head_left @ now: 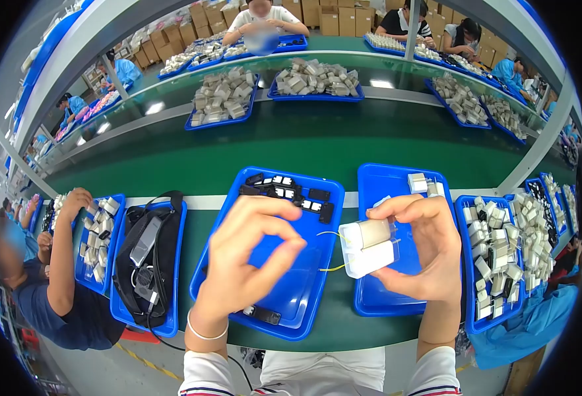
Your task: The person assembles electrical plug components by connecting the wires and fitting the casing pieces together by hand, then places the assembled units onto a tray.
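Observation:
My right hand [429, 247] grips a white plastic charger housing [369, 247] between thumb and fingers, over the right-hand blue tray [396, 300]. Two thin yellow wires [332, 268] stick out of the housing's left side. To the left of the wires, my left hand [251, 254] is raised with thumb and fingers apart and nothing between them. Beneath it lies another blue tray [297, 307], with black-and-white small parts [281, 190] at its far end and a few dark pieces [262, 314] near its front. More white housings [418, 183] sit at the back of the right-hand tray.
Further right stands a tray of white housings [492, 264]. To the left, a tray holds a black bag [147, 264]; beyond it a co-worker's arm [61, 257] reaches over white parts. Heaped trays [314, 99] line the far side of the green conveyor [291, 145], with metal posts at both sides.

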The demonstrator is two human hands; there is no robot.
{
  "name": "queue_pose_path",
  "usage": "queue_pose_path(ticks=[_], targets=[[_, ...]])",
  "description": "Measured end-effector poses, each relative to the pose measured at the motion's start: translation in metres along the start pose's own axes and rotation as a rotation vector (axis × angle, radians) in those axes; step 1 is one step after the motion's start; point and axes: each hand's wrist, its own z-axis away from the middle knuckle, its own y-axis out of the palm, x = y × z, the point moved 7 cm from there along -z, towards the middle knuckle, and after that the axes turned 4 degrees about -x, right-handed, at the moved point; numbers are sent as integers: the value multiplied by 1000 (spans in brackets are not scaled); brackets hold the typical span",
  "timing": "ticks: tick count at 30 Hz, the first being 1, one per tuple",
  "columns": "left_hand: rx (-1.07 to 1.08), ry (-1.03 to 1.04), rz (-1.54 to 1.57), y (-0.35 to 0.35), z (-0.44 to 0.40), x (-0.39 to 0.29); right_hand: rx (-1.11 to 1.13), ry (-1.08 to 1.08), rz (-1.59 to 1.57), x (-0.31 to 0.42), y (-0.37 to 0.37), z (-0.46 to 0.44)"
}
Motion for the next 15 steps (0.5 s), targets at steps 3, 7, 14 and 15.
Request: queue_pose_path(ticks=[3,7,14,15], targets=[[47,-81,75,14,0,0,13,30,-33,-5,3,1],[46,152,-13,16,-2,13,8,114,-32,-20,4,1],[-161,-399,-63,-12,-1,97,-203,109,299,-34,-39,-7],[-101,-472,-142,-9,3,118,-240,107,284,-35,-46,-8]])
